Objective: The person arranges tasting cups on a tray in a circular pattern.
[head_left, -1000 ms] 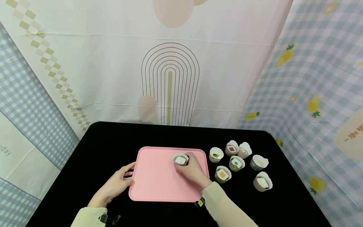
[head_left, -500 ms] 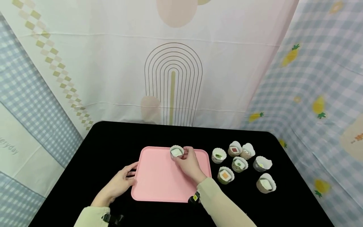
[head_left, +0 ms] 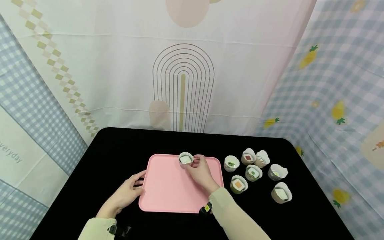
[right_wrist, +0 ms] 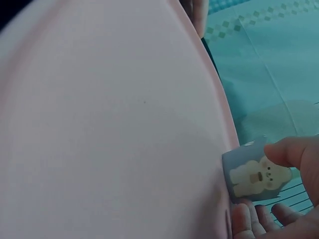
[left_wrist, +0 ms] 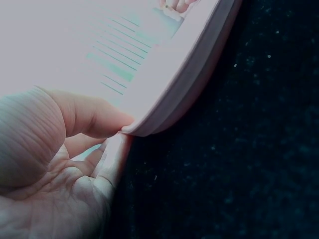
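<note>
A pink rectangular tray [head_left: 168, 190] lies on the black table. My left hand [head_left: 124, 191] pinches its left edge, and in the left wrist view the thumb [left_wrist: 94, 117] lies on the rim with fingers beneath. Near the tray's far edge my right hand [head_left: 201, 173] grips a small paper cupcake cup [head_left: 182, 163] between thumb and fingers. A white piece sits inside that cup. In the right wrist view the cup [right_wrist: 249, 172] shows a cartoon bear on blue-grey, its base right at the tray's surface by the rim.
Several more paper cups stand right of the tray; the nearest [head_left: 238, 186] holds a piece with an orange square, another [head_left: 231, 166] something green. One cup [head_left: 280, 196] stands farther right. A patterned curtain [head_left: 126, 83] hangs behind the table.
My right hand has carried the cup toward the tray's far edge, then shifted it only slightly in the last half second. My left hand stays at the tray's left edge.
</note>
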Motion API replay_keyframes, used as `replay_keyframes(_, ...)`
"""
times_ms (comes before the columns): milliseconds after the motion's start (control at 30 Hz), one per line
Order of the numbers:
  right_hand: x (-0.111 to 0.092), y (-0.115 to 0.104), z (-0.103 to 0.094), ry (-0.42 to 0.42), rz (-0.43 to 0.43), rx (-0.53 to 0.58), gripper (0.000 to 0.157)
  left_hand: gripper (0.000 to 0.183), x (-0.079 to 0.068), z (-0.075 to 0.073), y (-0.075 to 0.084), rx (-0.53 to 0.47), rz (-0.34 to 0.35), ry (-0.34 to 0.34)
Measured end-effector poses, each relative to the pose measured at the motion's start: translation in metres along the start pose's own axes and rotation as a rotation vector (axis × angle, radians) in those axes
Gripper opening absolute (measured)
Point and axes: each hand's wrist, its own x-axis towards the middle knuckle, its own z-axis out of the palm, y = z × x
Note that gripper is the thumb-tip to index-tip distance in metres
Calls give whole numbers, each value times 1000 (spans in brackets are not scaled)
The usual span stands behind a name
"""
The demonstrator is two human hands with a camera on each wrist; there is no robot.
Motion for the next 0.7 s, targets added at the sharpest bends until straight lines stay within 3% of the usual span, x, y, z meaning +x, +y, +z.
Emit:
replay_keyframes(233, -15, -13, -21, -36, 3, 14, 68, 70, 2, 0, -2, 15, -16, 10)
replay_keyframes(367, -27, -18, -41, -53, -44, -29, 71, 70, 1, -1, -1, 12, -4, 2)
replay_keyframes(700, -52, -6, -103, 52, -174, -233, 72, 70, 0, 0, -1, -19, -1, -8)
